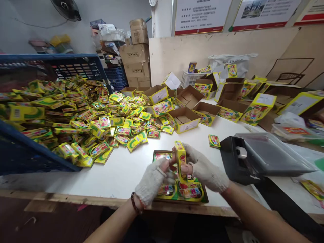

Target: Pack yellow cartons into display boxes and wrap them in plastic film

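A small yellow box (181,163) is held roughly on end above an open carton (206,194), gripped between the thumb and fingers of the right hand (206,168); printed boxes (191,191) are laid face up in the carton beneath. The box is best pinched lightly, so that its card is not dented, and squared to the carton's walls before being lowered. The left hand (153,179) is held close beside it, but whether its blurred fingers are touching the box cannot be made out. Much of the carton's inside is hidden by both hands. Farther out on the worktop (118,184), a heap of boxes (101,118) is partly contained by a blue crate (15,152), cut off at left.
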A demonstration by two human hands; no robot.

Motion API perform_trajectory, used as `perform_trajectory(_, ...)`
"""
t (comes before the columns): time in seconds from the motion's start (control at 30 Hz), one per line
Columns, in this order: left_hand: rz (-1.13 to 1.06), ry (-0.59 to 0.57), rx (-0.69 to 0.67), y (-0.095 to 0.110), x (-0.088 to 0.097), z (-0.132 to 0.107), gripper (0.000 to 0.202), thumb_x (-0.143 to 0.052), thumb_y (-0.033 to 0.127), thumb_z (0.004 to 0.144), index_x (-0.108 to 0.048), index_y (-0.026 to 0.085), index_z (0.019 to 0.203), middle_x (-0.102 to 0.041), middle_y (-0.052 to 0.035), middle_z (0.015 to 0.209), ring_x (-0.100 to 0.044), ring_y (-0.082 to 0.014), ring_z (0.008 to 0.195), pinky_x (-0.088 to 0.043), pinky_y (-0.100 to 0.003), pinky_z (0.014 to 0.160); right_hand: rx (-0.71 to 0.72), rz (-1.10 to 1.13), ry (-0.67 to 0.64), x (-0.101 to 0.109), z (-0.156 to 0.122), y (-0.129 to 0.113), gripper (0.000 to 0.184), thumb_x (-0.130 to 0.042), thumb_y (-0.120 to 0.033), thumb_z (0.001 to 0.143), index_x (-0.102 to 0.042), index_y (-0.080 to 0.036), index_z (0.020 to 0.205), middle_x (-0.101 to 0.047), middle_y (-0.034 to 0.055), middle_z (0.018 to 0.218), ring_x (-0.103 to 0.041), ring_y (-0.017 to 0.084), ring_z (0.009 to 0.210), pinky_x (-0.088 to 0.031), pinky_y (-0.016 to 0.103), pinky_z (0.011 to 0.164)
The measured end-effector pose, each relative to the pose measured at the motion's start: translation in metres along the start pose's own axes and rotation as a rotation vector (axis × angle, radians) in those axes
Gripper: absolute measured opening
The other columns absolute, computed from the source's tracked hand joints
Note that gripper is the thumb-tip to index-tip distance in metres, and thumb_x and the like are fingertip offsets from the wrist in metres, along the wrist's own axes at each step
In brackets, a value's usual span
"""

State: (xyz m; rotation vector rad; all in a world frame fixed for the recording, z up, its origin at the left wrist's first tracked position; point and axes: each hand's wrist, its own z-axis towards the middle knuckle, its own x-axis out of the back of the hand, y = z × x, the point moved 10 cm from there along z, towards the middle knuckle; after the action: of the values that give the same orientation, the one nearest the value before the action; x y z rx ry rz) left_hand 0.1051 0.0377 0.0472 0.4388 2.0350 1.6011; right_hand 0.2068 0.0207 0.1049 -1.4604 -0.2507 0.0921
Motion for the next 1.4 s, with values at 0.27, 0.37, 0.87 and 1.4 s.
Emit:
perform_trajectory(0.27,0.868,0.664,-0.184,0.046,0.173,0.056,0.032,-0.058,0.027,0.073,-0.060,0.016,0.103,-0.058,-0.0143,0.119,-0.043,-0.0332,0.128,-0.028,-0.049,0.114,-0.146,-1.190,-0.245,0.011,-0.002,0.049,0.034,-0.066,-0.019,0.078,-0.064,-0.017,0.111,-0.067,0.0113,0.106,-0.063,0.026,0.093,-0.046,0.033,0.078)
perform_trajectory(0.37,0.888,0.681,-0.121,0.030,0.197,0.067,0.032,-0.062,0.024,0.063,-0.059,0.016,0.095,-0.059,-0.0160,0.114,-0.040,-0.0393,0.128,-0.024,-0.056,0.113,-0.143,-1.245,-0.320,0.003,0.002,0.056,0.021,-0.057,-0.020,0.088,-0.066,-0.016,0.106,-0.069,0.0119,0.105,-0.064,0.024,0.092,-0.045,0.031,0.075)
perform_trajectory(0.87,0.135,0.467,-0.170,0.014,0.130,0.039,0.056,-0.055,0.062,0.074,-0.057,0.018,0.108,-0.066,-0.0087,0.104,-0.064,-0.0182,0.080,-0.055,-0.031,0.067,-0.228,-1.401,-0.281,0.005,0.010,0.072,0.023,-0.055,-0.033,0.091,-0.069,-0.019,0.103,-0.065,0.0129,0.108,-0.062,0.029,0.098,-0.046,0.034,0.077)
perform_trajectory(1.4,0.969,0.256,-0.691,0.064,0.001,0.034,0.027,-0.048,0.025,0.089,-0.060,0.018,0.112,-0.069,-0.0071,0.099,-0.066,-0.0195,0.091,-0.055,-0.035,0.083,0.097,-0.824,0.275,0.059,0.022,0.018,0.024,-0.053,-0.015,0.086,-0.066,-0.019,0.106,-0.067,0.0067,0.102,-0.062,0.019,0.096,-0.048,0.033,0.088)
